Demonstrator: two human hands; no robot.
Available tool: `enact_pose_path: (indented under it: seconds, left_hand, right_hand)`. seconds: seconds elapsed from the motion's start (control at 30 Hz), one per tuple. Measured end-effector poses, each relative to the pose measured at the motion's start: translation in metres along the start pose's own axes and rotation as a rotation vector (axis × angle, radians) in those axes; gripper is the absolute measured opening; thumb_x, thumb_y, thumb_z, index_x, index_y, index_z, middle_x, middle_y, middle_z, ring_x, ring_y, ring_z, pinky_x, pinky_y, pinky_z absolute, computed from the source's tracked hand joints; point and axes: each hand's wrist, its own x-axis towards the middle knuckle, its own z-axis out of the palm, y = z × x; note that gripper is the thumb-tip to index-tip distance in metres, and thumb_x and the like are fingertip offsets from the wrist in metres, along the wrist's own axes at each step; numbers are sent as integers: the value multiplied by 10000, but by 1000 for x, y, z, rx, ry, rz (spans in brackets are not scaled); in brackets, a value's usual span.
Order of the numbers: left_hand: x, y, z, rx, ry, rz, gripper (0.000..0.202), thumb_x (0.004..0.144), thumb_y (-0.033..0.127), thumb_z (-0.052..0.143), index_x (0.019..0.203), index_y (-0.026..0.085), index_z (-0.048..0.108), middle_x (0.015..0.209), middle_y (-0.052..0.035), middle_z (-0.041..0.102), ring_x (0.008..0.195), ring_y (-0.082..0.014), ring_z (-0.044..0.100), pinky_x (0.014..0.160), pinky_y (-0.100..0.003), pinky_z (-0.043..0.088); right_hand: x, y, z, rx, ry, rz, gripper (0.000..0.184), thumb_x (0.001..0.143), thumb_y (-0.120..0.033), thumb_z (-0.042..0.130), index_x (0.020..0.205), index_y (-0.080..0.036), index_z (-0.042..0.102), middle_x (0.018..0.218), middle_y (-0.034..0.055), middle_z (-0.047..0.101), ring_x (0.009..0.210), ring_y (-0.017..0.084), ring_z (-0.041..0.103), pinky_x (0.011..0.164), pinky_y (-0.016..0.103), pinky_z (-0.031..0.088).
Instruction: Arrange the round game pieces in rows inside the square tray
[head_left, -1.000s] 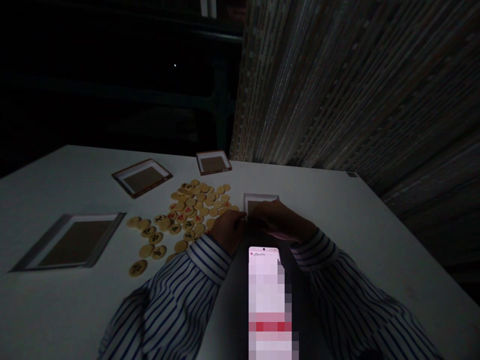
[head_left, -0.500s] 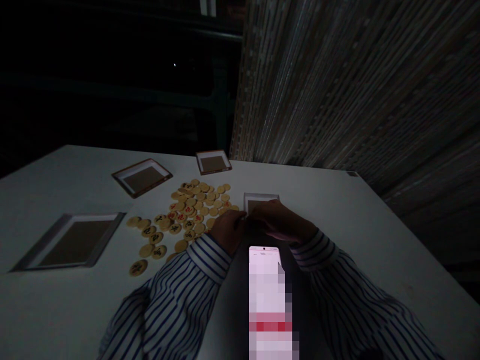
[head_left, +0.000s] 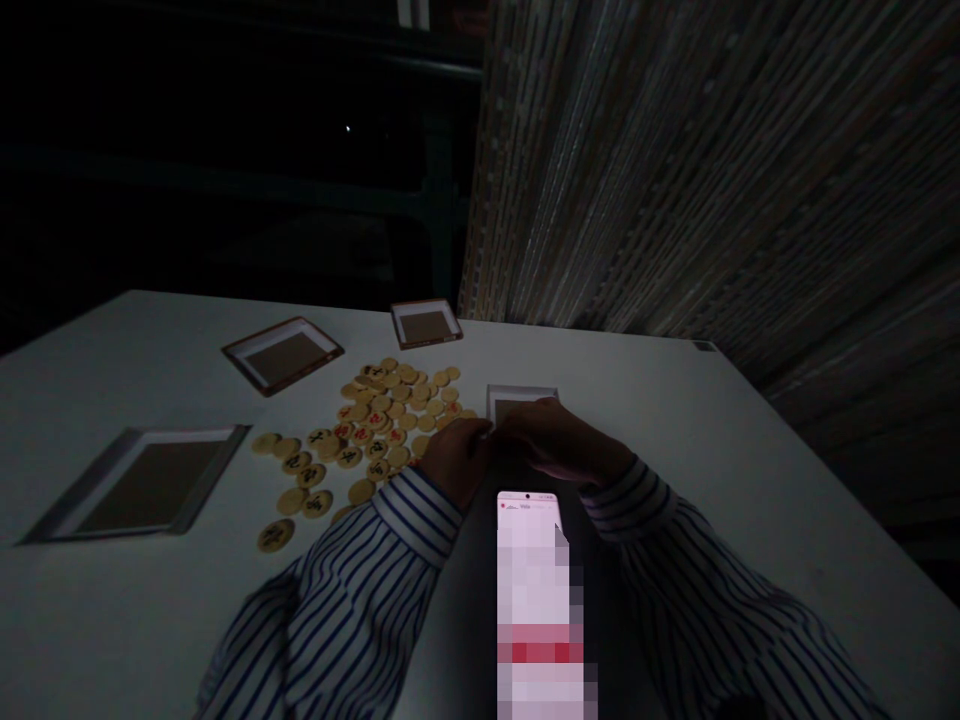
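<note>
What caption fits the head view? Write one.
Left hand and right hand meet beside scattered xiangqi pieces on a white table, above a lit phone.

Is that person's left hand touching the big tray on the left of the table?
Apart. The head view shows the left hand well to the right of the tray, with the scattered round game pieces lying between them.

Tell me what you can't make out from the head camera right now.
Head view:
What the left hand and right hand hold, if anything: hidden by the fingers and shadow.
Near part of the white-rimmed tray: hidden behind the hands.
Phone screen: pixelated, unreadable.
Characters on the far xiangqi pieces: too small and dim.
</note>
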Motion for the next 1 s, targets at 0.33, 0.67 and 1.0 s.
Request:
enact_pose_path:
  seconds: [0.33, 0.67, 1.0]
  left_hand:
    - [0, -4, 2, 31, -14, 29, 287, 744, 133, 497, 995, 142, 636, 975, -89, 679, 920, -209, 622, 828, -336, 496]
    - [1, -3, 1, 59, 16, 45, 269, 723, 124, 505, 945, 175, 648, 940, -57, 691, 886, -190, 636, 805, -325, 515]
    - [1, -7, 5, 36, 49, 73, 261, 717, 129, 512, 937, 169, 647, 913, -62, 692, 853, -192, 641, 779, -335, 522]
  right_hand:
    - [-4, 3, -17, -155, -97, 94, 190, 776, -137, 512, 885, -213, 649, 832, 39, 674, 763, 165, 589, 680, 286, 386]
    - [-5, 4, -15, -158, -176, 107, 205, 777, -150, 508, 858, -239, 673, 894, 23, 694, 839, 169, 611, 724, 286, 379]
    - [-9, 9, -26, -215, -205, 150, 179, 787, -169, 495, 854, -222, 652, 828, 25, 680, 750, 143, 596, 680, 265, 376]
